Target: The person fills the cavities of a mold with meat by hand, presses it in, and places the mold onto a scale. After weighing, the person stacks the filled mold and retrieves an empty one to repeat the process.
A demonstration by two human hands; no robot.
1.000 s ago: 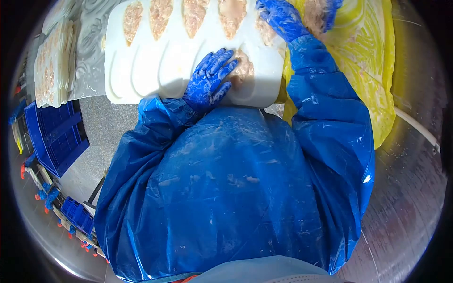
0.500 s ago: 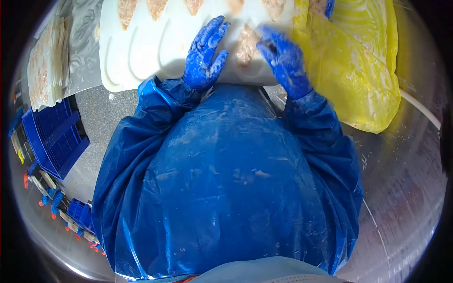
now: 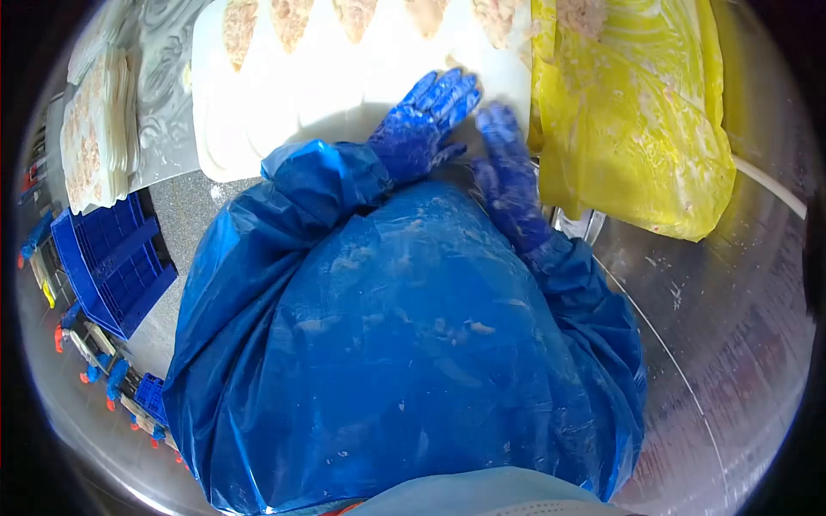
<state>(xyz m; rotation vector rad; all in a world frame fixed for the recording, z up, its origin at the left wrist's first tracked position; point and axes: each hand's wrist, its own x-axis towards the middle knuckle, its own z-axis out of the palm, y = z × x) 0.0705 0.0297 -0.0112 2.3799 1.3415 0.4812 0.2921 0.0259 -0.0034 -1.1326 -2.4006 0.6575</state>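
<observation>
My left hand (image 3: 428,125), in a smeared blue glove, lies over the right part of a white moulded tray (image 3: 228,112) with its fingers stretched out. Just past its fingertips a small pale bit of meat shows; whether more meat is under the palm is hidden. Beside the tray's near right corner is my right hand (image 3: 508,172), gloved too and blurred, its fingers extended and nothing visible in them. Along the far side of the tray lie several pointed portions of minced meat (image 3: 354,19).
Right of the tray a yellow plastic sheet (image 3: 637,138) carries a mound of minced meat (image 3: 582,15). At left stands a stack of white trays (image 3: 103,129) with meat. Below it is a blue crate (image 3: 116,267). A white hose (image 3: 770,185) runs at far right.
My left hand has moved right, over where a meat portion lay in view. The right hand has come down and slightly left, away from that portion. The view has shifted slightly.
</observation>
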